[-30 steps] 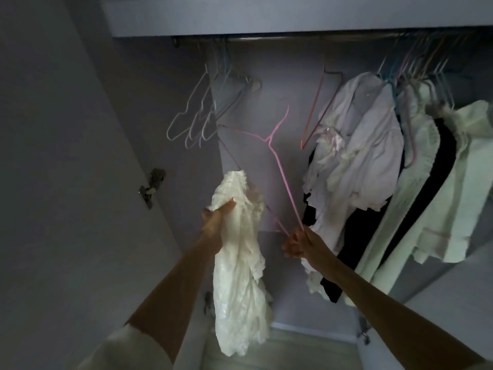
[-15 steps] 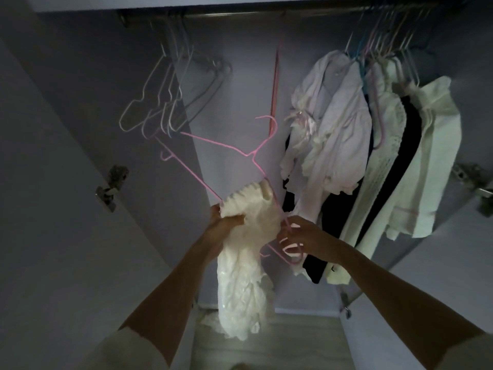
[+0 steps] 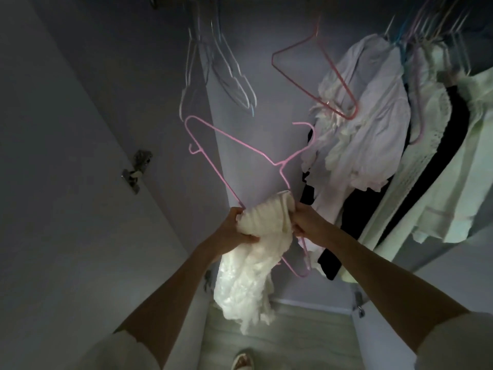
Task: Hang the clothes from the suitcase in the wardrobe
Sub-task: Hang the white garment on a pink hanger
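Left hand: the left hand (image 3: 236, 227) has its fingers curled into the gathered top of the white garment (image 3: 252, 265) and grips it; the thumb lies across the cloth on the near side.
Right hand: the right hand (image 3: 306, 221) is closed on the other side of the same bunched top, and the wire of the pink hanger (image 3: 229, 141) passes through or just under its fingers. Whether it pinches cloth, wire or both I cannot tell.
Step in hand: my judgement is that the garment is being threaded onto the hanger, its opening spread between the two hands; it is not yet seated on the shoulders of the hanger.
Garment: it sits between the hands at its top and hangs down below them, loose and crumpled.
Hanger: one arm rises up and away from the left hand, the hook points up beyond the right hand, and the lower corner shows below the right wrist, beside the cloth.
Next move: probably feed one hanger arm into the neck, pull the cloth across to the other, then lift the hook to the rail.
Beyond the hands: empty hangers (image 3: 218, 70) hang above the left hand; another pink hanger (image 3: 314, 76) above the right.
Farther right: hung clothes (image 3: 373, 129), well apart from both hands.
Risk: thin fabric could snag on the wire notch.
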